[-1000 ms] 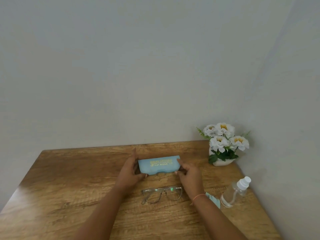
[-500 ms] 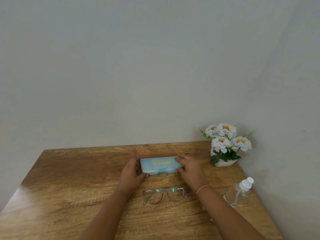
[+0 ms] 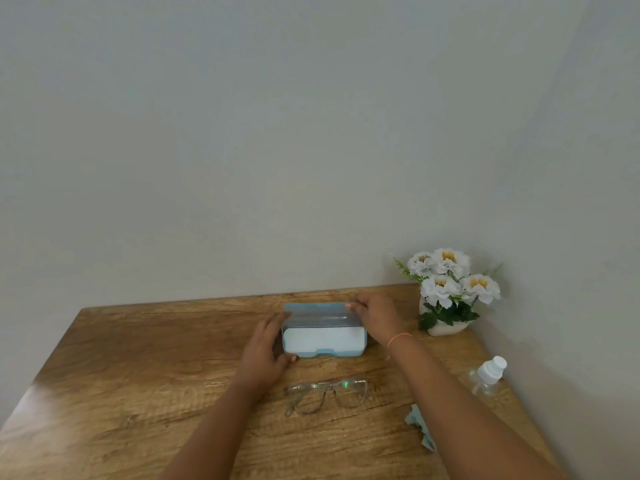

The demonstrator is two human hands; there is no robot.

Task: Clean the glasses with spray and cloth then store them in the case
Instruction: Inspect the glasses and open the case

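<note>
The lid's up now on the light-blue glasses case [image 3: 323, 336], which was shut a moment ago, mid-frame on the wooden table [image 3: 138, 358]. Left hand [image 3: 265, 351] cups its near-left end, fingers together; right hand [image 3: 377, 315] pinches the raised lid. Clear-framed glasses [image 3: 327, 396] lie just below, apart. Lower right: cloth [image 3: 420, 426], spray bottle [image 3: 488, 375].

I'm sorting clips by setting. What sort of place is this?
Probably a home or office desk corner: a bare wooden table pushed against plain walls, with a small pot of white flowers as decoration. Nothing shows which room.
</note>
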